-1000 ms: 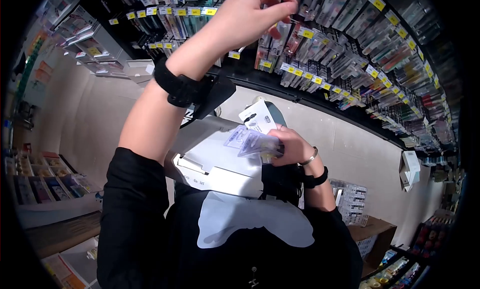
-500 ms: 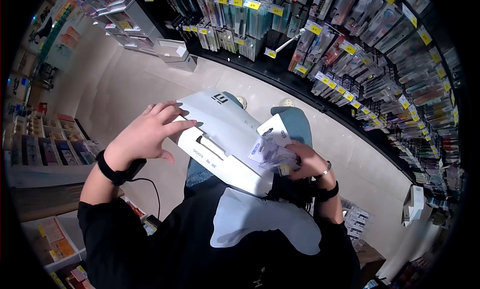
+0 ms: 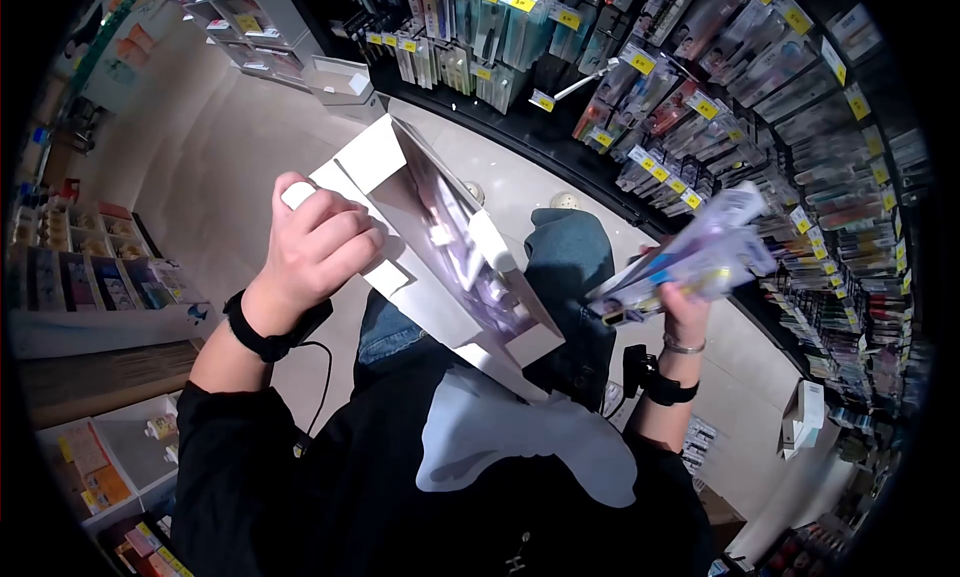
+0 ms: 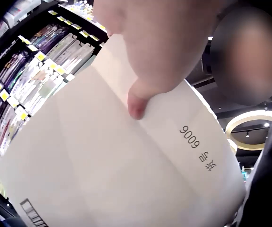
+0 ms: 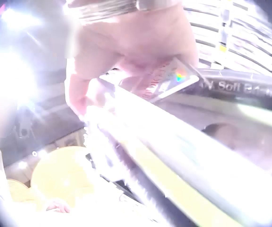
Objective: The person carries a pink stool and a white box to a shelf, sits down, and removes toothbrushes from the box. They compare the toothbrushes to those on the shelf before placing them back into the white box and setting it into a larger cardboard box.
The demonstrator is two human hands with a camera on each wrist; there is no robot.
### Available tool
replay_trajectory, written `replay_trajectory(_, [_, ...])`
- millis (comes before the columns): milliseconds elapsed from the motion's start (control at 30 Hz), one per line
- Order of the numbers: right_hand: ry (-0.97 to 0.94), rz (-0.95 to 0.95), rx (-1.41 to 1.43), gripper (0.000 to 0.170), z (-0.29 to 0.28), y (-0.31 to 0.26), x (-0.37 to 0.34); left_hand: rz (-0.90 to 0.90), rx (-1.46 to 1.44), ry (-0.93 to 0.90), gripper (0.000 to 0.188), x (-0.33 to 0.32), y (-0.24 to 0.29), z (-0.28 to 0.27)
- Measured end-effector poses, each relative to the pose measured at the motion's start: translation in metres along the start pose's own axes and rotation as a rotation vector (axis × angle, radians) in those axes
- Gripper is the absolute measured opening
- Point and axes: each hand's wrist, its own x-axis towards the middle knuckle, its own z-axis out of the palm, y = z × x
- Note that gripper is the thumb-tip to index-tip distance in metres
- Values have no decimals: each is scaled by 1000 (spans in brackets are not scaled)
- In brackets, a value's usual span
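Note:
A white cardboard box is tilted over the person's lap in the head view, with its top open. Purple-and-clear packaged items lie inside it. My left hand grips the box's left side, fingers curled over the edge. In the left wrist view the thumb presses the printed outer face. Off to the box's right, my right hand holds several clear toothbrush packs, with purple and blue parts. "Soft" lettering shows on a pack in the right wrist view, where glare washes out much.
A black rack of hanging packs with yellow price tags curves across the front and right. An open carton stands on the floor at its left end. Shelves with small goods are at the left. A cable hangs from the left wrist.
The box has gone from closed to open, showing its contents. My left hand now grips its side after resting on its top edge. My right hand has carried the packs away to the right.

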Motion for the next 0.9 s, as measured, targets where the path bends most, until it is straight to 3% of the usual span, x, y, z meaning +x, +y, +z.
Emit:
replay_trajectory(67, [183, -120, 177, 60, 3, -32, 1, -12, 22, 11, 15, 9, 6, -2])
replay_trajectory(133, [237, -311, 346, 60, 29, -74, -8, -41, 27, -1, 15, 16, 15, -5])
replay_trajectory(200, [200, -479, 353, 71, 61, -96, -12, -15, 17, 27, 15, 19, 21, -4])
replay_trajectory(233, [-2, -553, 428, 72, 72, -95, -7, -19, 6, 33, 15, 20, 25, -4])
replay_trajectory(300, [-217, -551, 499, 75, 101, -87, -7, -27, -23, 45, 15, 19, 32, -4])
replay_trajectory(367, [-250, -343, 430, 77, 123, -77, -10, -42, -33, 54, 15, 16, 36, -3])
replay_trajectory(567, [-158, -162, 158, 82, 154, -30, -3, -62, -67, 52, 14, 1, 45, -4])
replay_trajectory(700, [-591, -17, 116, 43, 146, -15, -2, -59, -68, 91, 15, -3, 48, 0])
replay_trajectory(800, [-750, -238, -205, 44, 145, -14, 3, -46, -89, 107, 15, -1, 50, 1])
replay_trajectory(900, [-789, -452, -481, 47, 154, -17, 13, -65, -129, 110, 15, -1, 50, -3])
